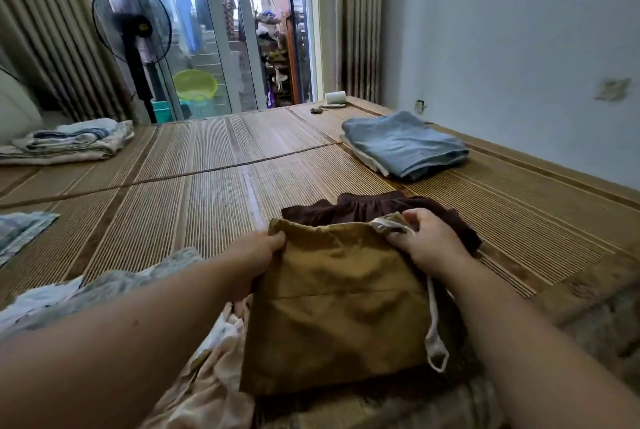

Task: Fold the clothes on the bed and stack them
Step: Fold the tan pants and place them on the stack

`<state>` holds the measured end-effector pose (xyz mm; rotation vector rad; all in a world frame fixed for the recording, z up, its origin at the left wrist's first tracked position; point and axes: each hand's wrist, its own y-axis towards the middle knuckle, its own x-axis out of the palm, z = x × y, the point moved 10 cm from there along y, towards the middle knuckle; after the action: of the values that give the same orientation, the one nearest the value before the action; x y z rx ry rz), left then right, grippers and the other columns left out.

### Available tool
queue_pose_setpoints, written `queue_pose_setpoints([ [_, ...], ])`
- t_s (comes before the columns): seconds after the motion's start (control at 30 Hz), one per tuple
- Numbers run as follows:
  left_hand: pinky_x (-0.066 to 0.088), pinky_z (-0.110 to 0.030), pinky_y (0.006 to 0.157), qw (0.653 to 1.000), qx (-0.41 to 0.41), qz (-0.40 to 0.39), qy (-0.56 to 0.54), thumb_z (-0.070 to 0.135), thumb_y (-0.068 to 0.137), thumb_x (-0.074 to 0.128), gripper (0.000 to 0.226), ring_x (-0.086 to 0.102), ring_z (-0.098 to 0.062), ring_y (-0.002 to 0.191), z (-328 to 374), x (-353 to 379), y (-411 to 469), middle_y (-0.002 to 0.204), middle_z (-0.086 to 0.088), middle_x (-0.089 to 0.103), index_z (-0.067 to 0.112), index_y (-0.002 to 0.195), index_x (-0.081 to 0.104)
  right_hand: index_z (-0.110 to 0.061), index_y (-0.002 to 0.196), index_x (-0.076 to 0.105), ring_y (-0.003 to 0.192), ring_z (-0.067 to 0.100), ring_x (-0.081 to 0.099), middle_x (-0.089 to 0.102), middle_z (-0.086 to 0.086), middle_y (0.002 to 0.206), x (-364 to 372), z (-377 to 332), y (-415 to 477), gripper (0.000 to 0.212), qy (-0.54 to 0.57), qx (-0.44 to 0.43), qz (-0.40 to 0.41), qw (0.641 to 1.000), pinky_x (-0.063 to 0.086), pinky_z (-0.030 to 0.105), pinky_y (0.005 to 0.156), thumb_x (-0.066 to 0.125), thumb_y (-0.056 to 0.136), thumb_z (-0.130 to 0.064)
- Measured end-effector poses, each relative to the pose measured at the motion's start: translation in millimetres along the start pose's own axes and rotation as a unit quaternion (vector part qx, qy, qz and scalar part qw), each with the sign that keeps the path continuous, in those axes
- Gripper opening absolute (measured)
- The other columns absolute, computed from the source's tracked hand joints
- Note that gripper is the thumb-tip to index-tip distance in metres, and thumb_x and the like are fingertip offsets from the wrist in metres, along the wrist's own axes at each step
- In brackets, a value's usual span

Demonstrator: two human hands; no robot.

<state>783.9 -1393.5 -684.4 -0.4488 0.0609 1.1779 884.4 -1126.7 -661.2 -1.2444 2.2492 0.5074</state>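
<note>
A mustard-brown garment (339, 307) with a white drawstring (433, 335) lies folded in front of me on the bamboo mat of the bed (207, 186). My left hand (258, 255) grips its upper left corner. My right hand (429, 241) grips the upper right corner at the waistband. A dark brown garment (360, 208) lies crumpled just behind it, partly hidden by my right hand. Farther back on the right sits a stack of folded clothes with a blue piece (405, 144) on top.
Pale floral cloth (207, 376) lies under my left arm. A folded blanket pile (69, 144) sits at the far left. A white roll (335, 98) stands at the mat's far edge. A standing fan (131, 30) and glass doors are beyond; a wall runs along the right.
</note>
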Motion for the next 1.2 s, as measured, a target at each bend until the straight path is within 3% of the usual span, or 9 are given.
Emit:
queue_pose_setpoints([
  [0.1, 0.037, -0.047, 0.108, 0.917, 0.077, 0.082, 0.383, 0.035, 0.097, 0.047, 0.053, 0.038, -0.035, 0.131, 9.2, 9.1, 25.7, 0.149, -0.013, 0.029, 0.017, 0.146, 0.033, -0.025, 0.149, 0.027, 0.128, 0.031, 0.045, 0.046, 0.013, 0.142, 34.2, 26.6, 22.2, 0.072, -0.12, 0.041, -0.023, 0.992, 0.038, 0.036, 0.101, 0.06, 0.088, -0.045],
  [0.3, -0.005, -0.061, 0.111, 0.81, 0.083, -0.088, 0.574, 0.096, 0.051, 0.018, 0.103, -0.02, -0.02, 0.145, -83.9, 78.5, 36.9, 0.159, 0.012, -0.016, 0.056, 0.141, -0.011, -0.042, 0.15, 0.006, 0.147, 0.028, -0.009, -0.014, -0.001, 0.161, 120.9, 64.7, 9.4, 0.08, -0.308, -0.014, -0.252, 0.917, 0.005, 0.056, 0.114, 0.032, 0.083, -0.076],
  [0.47, 0.001, -0.061, 0.113, 0.824, 0.028, -0.121, 0.553, 0.092, 0.063, 0.034, 0.1, -0.016, -0.026, 0.146, -96.1, 83.6, 35.8, 0.16, 0.01, -0.013, 0.05, 0.147, -0.002, -0.042, 0.151, 0.003, 0.146, 0.025, -0.017, -0.019, -0.001, 0.16, 117.8, 74.2, 0.8, 0.078, -0.265, 0.001, -0.265, 0.927, 0.001, 0.058, 0.113, 0.034, 0.087, -0.073],
  [0.57, 0.006, -0.057, 0.117, 0.86, 0.049, -0.102, 0.497, 0.079, 0.076, 0.046, 0.089, -0.008, -0.027, 0.147, -77.6, 68.8, 26.2, 0.162, 0.005, -0.003, 0.045, 0.149, 0.009, -0.033, 0.152, 0.019, 0.146, 0.033, 0.013, 0.011, 0.012, 0.16, 65.4, 70.1, 12.3, 0.082, -0.081, 0.07, -0.137, 0.985, 0.019, 0.044, 0.115, 0.054, 0.084, -0.065],
  [0.67, 0.009, -0.049, 0.117, 0.879, 0.065, -0.005, 0.472, 0.07, 0.077, 0.055, 0.09, 0.0, -0.028, 0.148, -68.5, 32.5, 10.4, 0.162, -0.002, 0.004, 0.041, 0.15, 0.012, -0.011, 0.146, 0.031, 0.13, 0.032, 0.04, 0.038, 0.015, 0.145, 26.4, 99.8, -2.5, 0.104, -0.145, 0.194, -0.074, 0.967, 0.041, 0.037, 0.1, 0.072, 0.067, -0.064],
  [0.83, 0.026, -0.037, 0.114, 0.912, -0.026, -0.017, 0.41, 0.061, 0.078, 0.062, 0.089, 0.025, -0.026, 0.141, -94.7, 15.5, -13.3, 0.154, -0.004, 0.031, 0.033, 0.151, 0.019, -0.009, 0.101, 0.066, 0.079, 0.014, 0.058, 0.062, 0.0, 0.09, 38.8, 104.6, -23.7, 0.052, -0.137, 0.191, -0.157, 0.959, 0.041, 0.023, 0.058, 0.086, 0.062, -0.037],
  [0.97, 0.035, -0.025, 0.097, 0.917, 0.022, -0.032, 0.398, 0.055, 0.077, 0.064, 0.081, 0.041, -0.017, 0.132, -77.6, 44.9, -20.1, 0.148, 0.004, 0.041, 0.037, 0.147, 0.028, -0.012, 0.072, 0.068, 0.073, 0.016, 0.061, 0.066, 0.002, 0.08, 5.6, 111.0, -24.3, 0.027, -0.133, 0.197, -0.143, 0.961, 0.04, 0.023, 0.052, 0.087, 0.062, -0.027],
  [1.1, 0.032, -0.04, 0.113, 0.943, 0.014, -0.027, 0.332, 0.053, 0.073, 0.071, 0.098, 0.033, -0.024, 0.138, -76.1, 68.0, -18.5, 0.154, -0.003, 0.026, 0.033, 0.151, 0.016, -0.011, 0.092, 0.07, 0.077, 0.015, 0.061, 0.068, 0.002, 0.091, -37.8, 136.7, -26.6, 0.035, -0.093, 0.203, -0.102, 0.97, 0.04, 0.024, 0.055, 0.084, 0.068, -0.033],
  [1.2, 0.035, -0.045, 0.11, 0.958, -0.056, 0.005, 0.28, 0.051, 0.071, 0.073, 0.105, 0.038, -0.032, 0.132, -85.9, 66.4, -15.4, 0.15, -0.011, 0.03, 0.038, 0.151, 0.007, -0.012, 0.142, 0.036, 0.111, 0.023, 0.054, 0.052, 0.006, 0.128, -33.5, 144.7, -28.8, 0.093, -0.044, 0.195, -0.128, 0.971, 0.045, 0.031, 0.084, 0.08, 0.069, -0.05],
])
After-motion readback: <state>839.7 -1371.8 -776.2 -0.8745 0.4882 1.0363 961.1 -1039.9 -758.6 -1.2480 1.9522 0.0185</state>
